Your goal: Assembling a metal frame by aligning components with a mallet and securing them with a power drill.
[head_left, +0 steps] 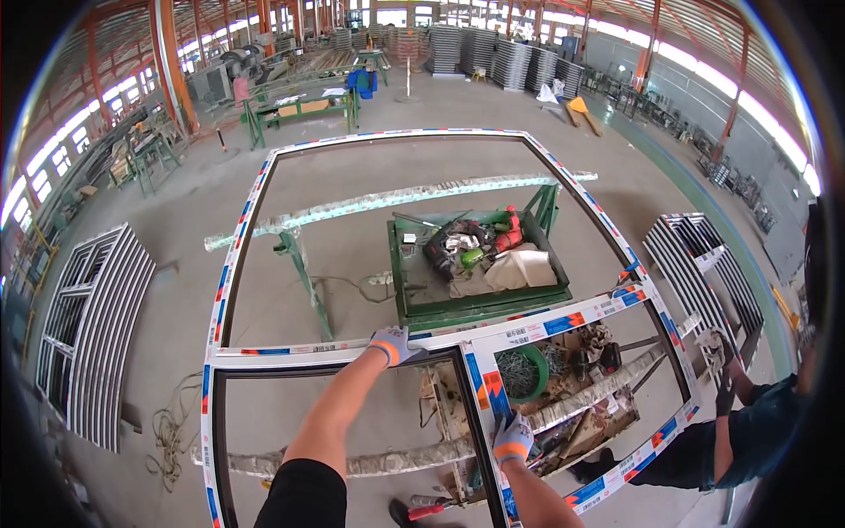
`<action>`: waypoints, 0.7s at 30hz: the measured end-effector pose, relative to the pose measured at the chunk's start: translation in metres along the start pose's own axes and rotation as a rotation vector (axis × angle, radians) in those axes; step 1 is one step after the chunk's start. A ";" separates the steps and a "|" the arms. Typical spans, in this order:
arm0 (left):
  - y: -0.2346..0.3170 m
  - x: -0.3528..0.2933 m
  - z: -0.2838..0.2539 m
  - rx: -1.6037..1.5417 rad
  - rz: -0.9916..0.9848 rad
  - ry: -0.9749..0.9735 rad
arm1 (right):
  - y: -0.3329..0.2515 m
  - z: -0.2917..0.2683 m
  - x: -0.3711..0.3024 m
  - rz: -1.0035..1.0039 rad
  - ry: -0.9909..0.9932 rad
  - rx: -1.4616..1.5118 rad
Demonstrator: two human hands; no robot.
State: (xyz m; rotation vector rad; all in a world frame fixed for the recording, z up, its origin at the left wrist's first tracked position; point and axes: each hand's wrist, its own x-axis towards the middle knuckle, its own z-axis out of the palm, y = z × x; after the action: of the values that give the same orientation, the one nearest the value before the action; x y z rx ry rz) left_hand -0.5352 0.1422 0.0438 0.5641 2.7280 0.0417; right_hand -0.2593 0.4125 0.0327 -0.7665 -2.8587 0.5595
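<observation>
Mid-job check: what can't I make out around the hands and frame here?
Head view:
- Undersides of left hand and right hand: hidden by the hands themselves.
- Near edge of frame: partly cut off by picture's bottom.
- Pieces in green bowl: too small.
- Co-worker: partly lost in dark rim.

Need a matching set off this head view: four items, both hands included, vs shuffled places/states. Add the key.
Column 1
1. Left hand
2. Right hand
3. Green bowl
4. Red power tool

Column 2
A. In the green tray
B. On the frame's vertical divider
C. On the frame's horizontal crossbar
D. Holding small grey pieces

Pairs: 1-C, 2-B, 3-D, 4-A
</observation>
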 end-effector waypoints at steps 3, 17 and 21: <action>-0.019 -0.005 0.013 -0.061 0.064 0.104 | -0.004 0.009 0.001 -0.034 -0.033 -0.014; -0.043 0.018 0.004 -0.023 -0.034 0.185 | -0.002 0.005 0.015 -0.004 -0.008 0.018; -0.031 0.025 0.010 0.024 -0.023 0.218 | 0.002 -0.006 0.010 0.045 -0.027 0.028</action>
State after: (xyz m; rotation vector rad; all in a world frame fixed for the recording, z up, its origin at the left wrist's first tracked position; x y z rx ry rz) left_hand -0.5649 0.1227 0.0230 0.5642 2.9498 0.0685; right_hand -0.2655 0.4209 0.0376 -0.8264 -2.8584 0.6194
